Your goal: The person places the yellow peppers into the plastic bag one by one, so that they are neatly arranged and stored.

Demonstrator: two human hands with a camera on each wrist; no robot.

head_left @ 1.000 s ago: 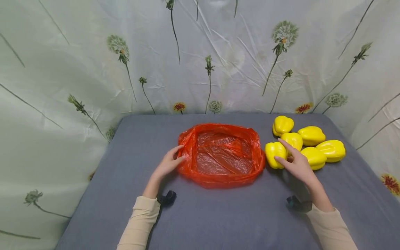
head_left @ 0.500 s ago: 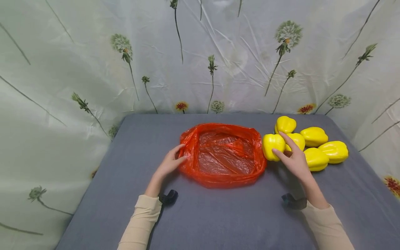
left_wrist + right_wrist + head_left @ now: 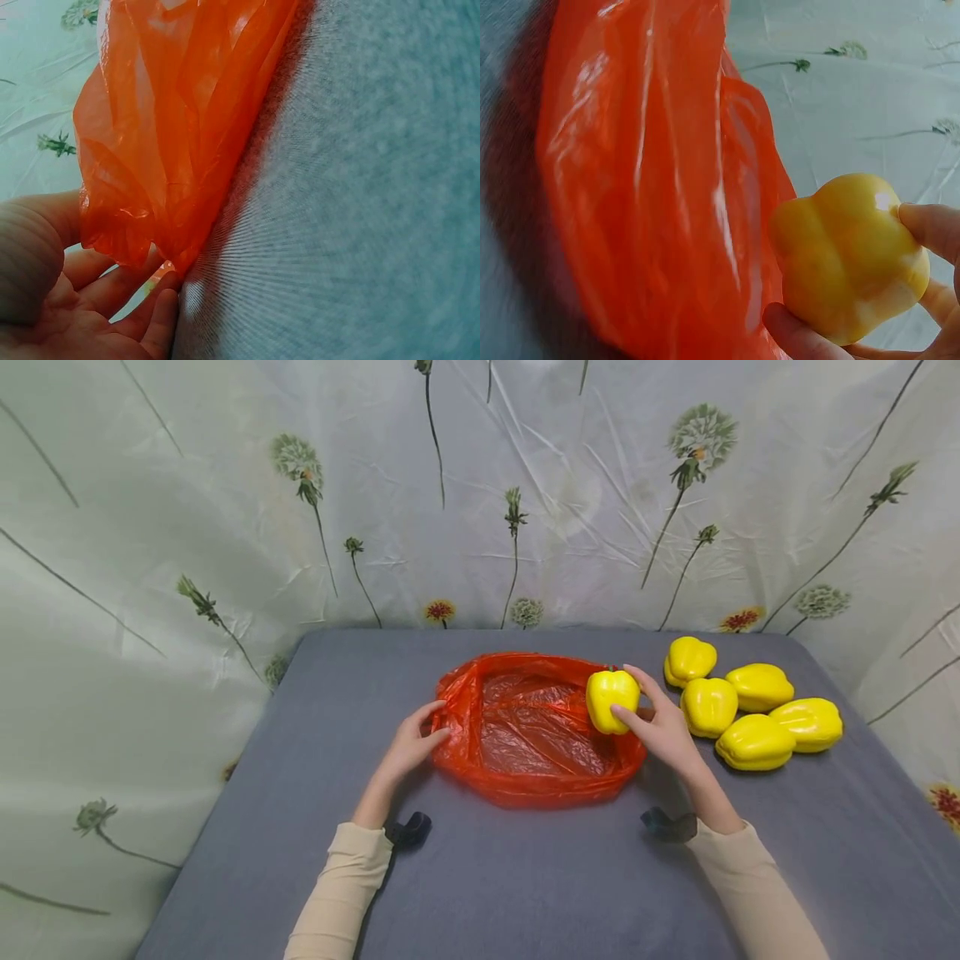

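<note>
A red plastic bag [image 3: 551, 727] lies on the table with its mouth spread open upward. At its left end my left hand [image 3: 408, 745] holds the bag's side, its fingertips partly hidden by the red film in the left wrist view. My right hand [image 3: 663, 727] grips a yellow bell pepper [image 3: 611, 700] between thumb and fingers, over the right rim of the bag. In the right wrist view the pepper [image 3: 851, 259] shows its lobed end, beside the bag's outer wall [image 3: 652, 187].
Several yellow bell peppers [image 3: 756, 743] lie grouped on the grey-covered table [image 3: 525, 877] to the right of the bag. A pale curtain [image 3: 585, 510] with printed dandelions hangs behind and beside the table. Dark straps [image 3: 411, 831] sit on both wrists.
My right hand has lifted the pepper from beside the others and carried it left, over the bag's right rim. The left hand stays at the bag's left end.
</note>
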